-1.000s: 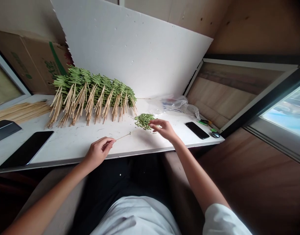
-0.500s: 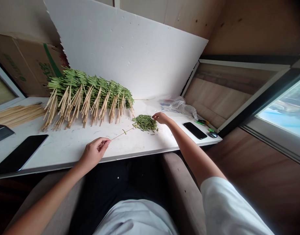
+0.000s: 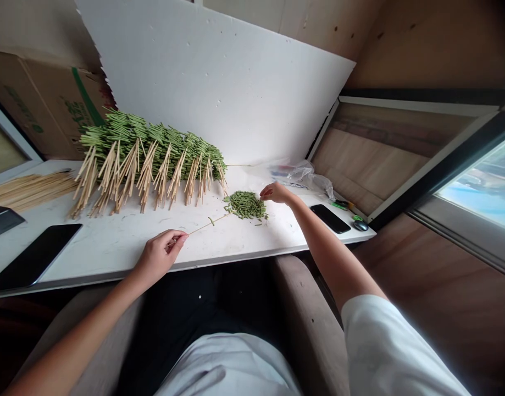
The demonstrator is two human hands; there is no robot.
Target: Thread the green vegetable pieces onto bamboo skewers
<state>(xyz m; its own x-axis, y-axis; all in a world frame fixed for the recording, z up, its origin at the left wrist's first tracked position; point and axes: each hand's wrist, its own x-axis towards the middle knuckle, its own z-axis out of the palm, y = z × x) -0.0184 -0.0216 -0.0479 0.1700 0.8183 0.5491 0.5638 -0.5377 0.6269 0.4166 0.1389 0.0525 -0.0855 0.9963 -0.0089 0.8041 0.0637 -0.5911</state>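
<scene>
My left hand [image 3: 161,253] is closed in a pinch around the near end of a thin wooden skewer [image 3: 200,226]. One short piece of green bean [image 3: 211,221] is threaded crosswise on that skewer, whose far end reaches the left edge of a pile of cut green beans [image 3: 246,204]. At the pile's right edge, my right hand [image 3: 276,193] has its fingers curled together in a pinch. Whatever lies between those fingertips is too small to make out.
Behind, a large stack of skewered green beans [image 3: 153,137] has its sticks pointing towards me. Bare skewers [image 3: 33,190] and a black phone [image 3: 38,256] lie left. Another phone [image 3: 329,218], a computer mouse [image 3: 361,225] and clear plastic bags [image 3: 304,175] are right. A white board [image 3: 227,82] stands behind.
The view has shifted slightly. My right hand stays by the pile's right edge, moved a little up and away from it. My left hand keeps the skewer in nearly the same place.
</scene>
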